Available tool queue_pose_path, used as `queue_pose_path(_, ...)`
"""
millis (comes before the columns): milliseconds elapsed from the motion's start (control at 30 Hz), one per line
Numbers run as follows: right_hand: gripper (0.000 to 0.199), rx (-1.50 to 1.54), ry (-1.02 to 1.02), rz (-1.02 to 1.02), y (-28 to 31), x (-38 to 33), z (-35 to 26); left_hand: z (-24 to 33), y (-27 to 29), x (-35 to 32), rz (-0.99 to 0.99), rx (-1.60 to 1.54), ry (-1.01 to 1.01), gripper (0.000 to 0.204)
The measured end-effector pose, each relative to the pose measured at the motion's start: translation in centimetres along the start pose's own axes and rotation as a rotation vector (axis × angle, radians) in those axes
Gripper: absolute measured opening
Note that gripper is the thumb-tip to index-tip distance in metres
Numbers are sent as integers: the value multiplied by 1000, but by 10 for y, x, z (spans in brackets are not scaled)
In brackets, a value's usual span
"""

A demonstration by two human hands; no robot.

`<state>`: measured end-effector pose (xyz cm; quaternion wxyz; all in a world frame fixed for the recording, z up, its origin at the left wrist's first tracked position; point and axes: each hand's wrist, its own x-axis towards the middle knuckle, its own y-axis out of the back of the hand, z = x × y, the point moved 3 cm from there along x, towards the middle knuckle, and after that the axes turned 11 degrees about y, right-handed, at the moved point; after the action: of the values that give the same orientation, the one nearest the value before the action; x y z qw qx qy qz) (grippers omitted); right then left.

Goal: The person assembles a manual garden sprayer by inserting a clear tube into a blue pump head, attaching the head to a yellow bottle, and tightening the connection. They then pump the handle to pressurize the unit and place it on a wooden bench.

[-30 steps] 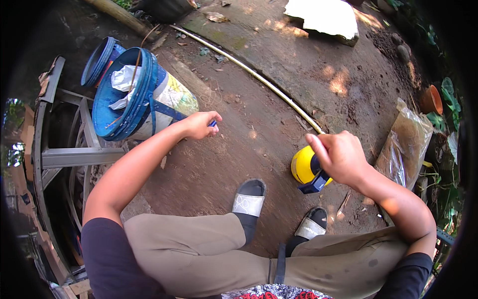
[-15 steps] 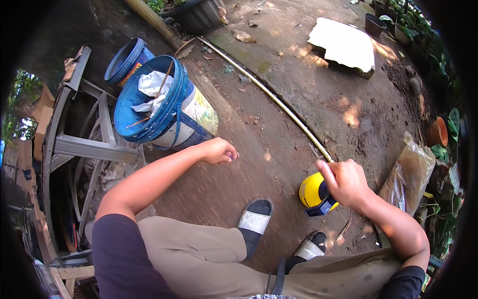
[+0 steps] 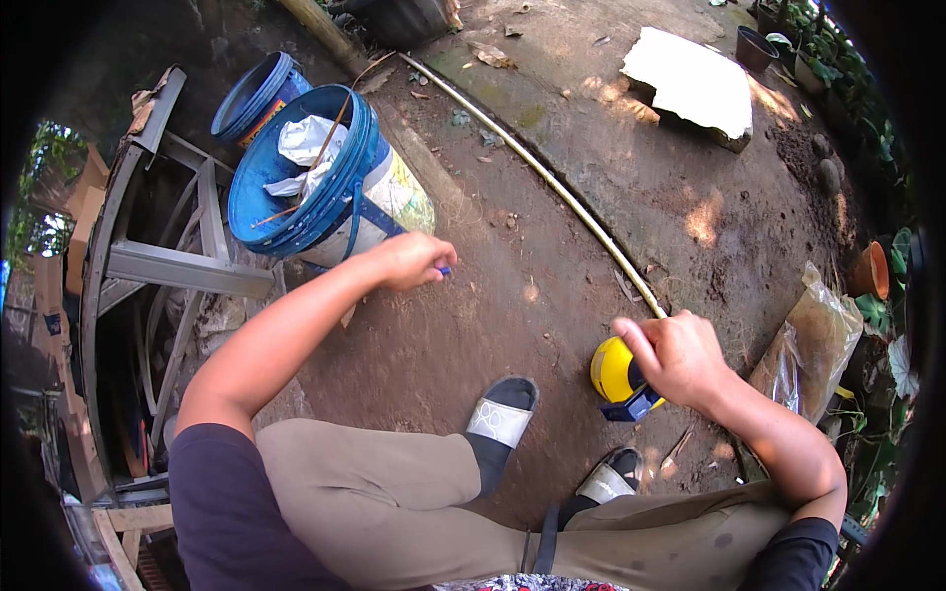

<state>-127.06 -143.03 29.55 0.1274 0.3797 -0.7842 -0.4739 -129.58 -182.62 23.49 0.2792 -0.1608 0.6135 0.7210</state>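
My right hand is closed round the top of a yellow sprayer bottle with dark blue parts, held in front of my right foot. My palm and fingers cover most of its head. Out to the left, my left hand is closed, its fingertips round a small blue piece, mostly hidden. Just behind that hand stands a large blue-and-white bucket, tilted in view, with a crumpled white bag and a thin brown stick inside.
A second blue bucket stands behind the first. Metal frames crowd the left side. A pale pole runs across the dirt ground. A white slab, a clear plastic bag and an orange pot lie to the right.
My left hand has moved slightly up and left, nearer the large bucket, and the blue piece at its fingertips shows more. My right hand keeps its hold on the yellow sprayer bottle.
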Motion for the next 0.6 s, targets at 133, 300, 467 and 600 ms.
queue_pose_path(133, 69, 172, -111, 83, 58, -3, -30, -9, 14, -23, 81, -22, 21, 31)
queue_pose_path(300, 69, 117, 127, 243, 72, -9, -57, -11, 16, -56, 58, 32, 65, 29)
queue_pose_path(467, 78, -70, 37, -116, -14, 10, -17, 18, 40, -13, 4, 77, -47, 27)
queue_pose_path(600, 82, 88, -213, -8, 57, 10, -36, 47, 47, 37, -15, 145, -107, 27)
